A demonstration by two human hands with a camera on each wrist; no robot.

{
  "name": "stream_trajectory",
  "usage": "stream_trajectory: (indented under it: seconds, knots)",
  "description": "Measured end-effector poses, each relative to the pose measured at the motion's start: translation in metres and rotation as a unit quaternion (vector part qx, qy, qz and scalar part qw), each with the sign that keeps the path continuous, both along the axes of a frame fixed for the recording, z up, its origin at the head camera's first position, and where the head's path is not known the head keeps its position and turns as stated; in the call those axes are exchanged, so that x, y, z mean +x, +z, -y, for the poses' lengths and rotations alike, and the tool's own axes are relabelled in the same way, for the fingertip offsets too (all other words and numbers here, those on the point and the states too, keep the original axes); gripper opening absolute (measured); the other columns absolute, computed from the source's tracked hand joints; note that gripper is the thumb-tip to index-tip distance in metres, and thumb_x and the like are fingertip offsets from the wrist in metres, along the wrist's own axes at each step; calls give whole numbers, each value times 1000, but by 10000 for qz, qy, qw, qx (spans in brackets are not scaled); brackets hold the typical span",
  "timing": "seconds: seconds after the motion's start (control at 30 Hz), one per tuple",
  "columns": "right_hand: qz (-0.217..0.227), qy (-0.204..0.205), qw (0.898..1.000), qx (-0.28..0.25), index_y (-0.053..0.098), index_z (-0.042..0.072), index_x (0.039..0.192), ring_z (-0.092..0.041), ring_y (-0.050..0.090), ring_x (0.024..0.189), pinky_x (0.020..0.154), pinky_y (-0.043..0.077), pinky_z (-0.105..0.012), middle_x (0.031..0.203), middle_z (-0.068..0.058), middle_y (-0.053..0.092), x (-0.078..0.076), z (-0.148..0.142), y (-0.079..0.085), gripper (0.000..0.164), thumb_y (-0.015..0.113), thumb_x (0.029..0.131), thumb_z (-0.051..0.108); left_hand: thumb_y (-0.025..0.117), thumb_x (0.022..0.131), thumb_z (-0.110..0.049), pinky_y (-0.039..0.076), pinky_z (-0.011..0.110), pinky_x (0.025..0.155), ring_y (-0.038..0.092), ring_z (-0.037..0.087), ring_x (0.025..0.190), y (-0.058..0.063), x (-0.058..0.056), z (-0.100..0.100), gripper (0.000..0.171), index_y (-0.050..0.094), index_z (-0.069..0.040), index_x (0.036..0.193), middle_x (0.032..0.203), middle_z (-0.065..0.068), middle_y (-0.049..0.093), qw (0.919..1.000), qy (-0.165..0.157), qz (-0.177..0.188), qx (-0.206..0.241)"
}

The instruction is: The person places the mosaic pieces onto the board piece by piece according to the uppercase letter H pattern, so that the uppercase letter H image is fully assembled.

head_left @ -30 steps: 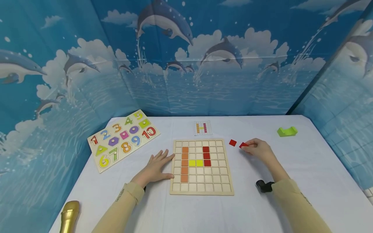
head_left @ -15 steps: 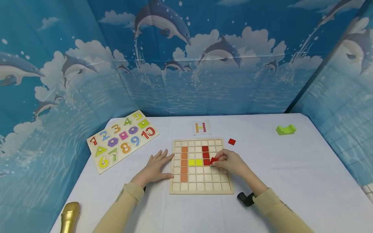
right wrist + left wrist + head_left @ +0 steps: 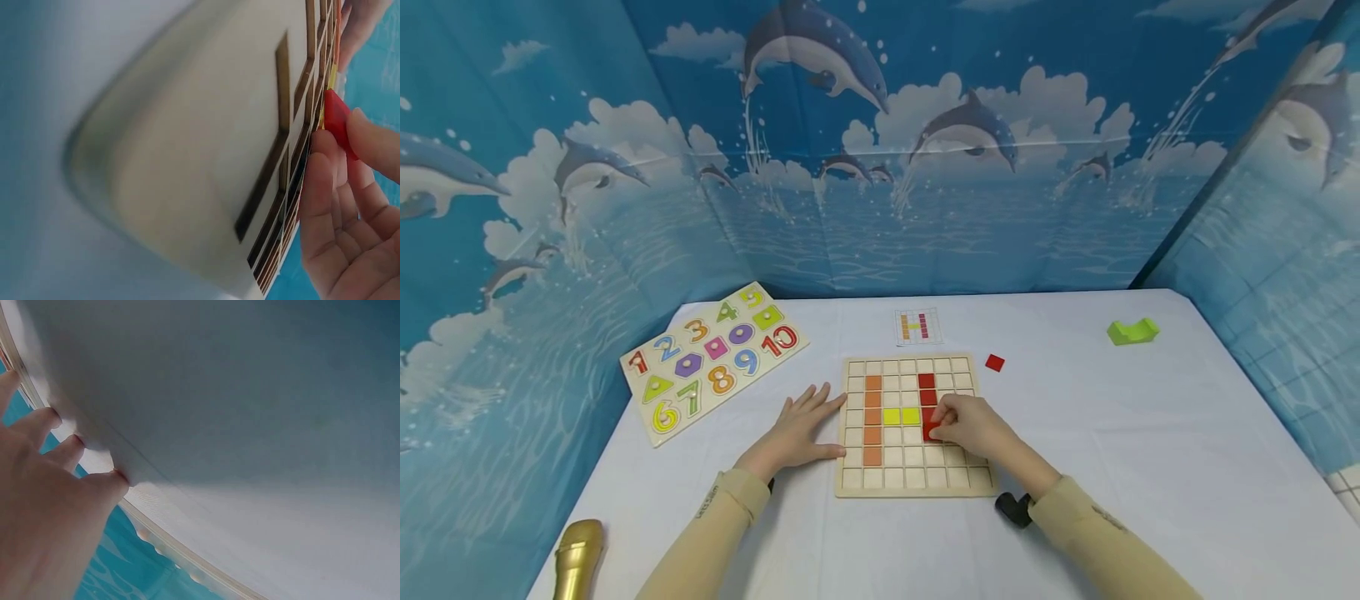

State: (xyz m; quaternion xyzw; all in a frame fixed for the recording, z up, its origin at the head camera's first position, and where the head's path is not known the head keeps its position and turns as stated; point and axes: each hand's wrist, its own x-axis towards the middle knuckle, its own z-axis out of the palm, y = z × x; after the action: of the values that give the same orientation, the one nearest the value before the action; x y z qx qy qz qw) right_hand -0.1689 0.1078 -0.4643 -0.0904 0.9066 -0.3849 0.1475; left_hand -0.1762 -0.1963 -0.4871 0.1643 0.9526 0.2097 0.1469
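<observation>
A wooden grid board lies on the white table, with an orange column of square tiles, two yellow tiles and a column of red tiles set in its cells. My right hand pinches a red square tile between thumb and fingers, right at the cell below the red column. Spread fingers of my left hand touch the board's left edge. One more red tile lies on the cloth by the board's upper right corner.
A small pattern card lies behind the board. To the left is a number puzzle board, and a gold microphone stands out at the front left. A green curved block sits at the back right.
My right hand has carried the red tile leftward from the cloth on the right onto the board, to the red column's lower end. My left hand has stayed at the board's edge.
</observation>
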Motion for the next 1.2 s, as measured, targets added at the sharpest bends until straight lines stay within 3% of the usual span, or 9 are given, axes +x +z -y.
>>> stream_trajectory:
  seconds: [0.77,1.03,1.2]
  knots:
    - [-364,-188,9971,635,60,9,75,-14,48,64,58,40,-24,68,-2,53,0,14,-4,19,78,82,7,77,80,-48,4,62,122,10,37,153,0,0,2,87,37,-23,154,164,13,20,10000,-15,32,25]
    - [69,-208,9995,207,63,9,82,-14,53,65,59,45,-24,73,-2,59,-4,0,-1,13,77,83,10,78,80,-48,5,62,122,11,37,153,-1,1,2,87,38,-23,153,164,12,21,10000,2,10,64]
    - [238,-470,9986,42,66,8,91,-16,56,71,61,47,-25,81,-4,62,-24,-24,4,12,74,86,16,78,80,-48,5,62,122,11,36,153,2,2,0,87,38,-24,153,164,12,21,10000,37,29,39]
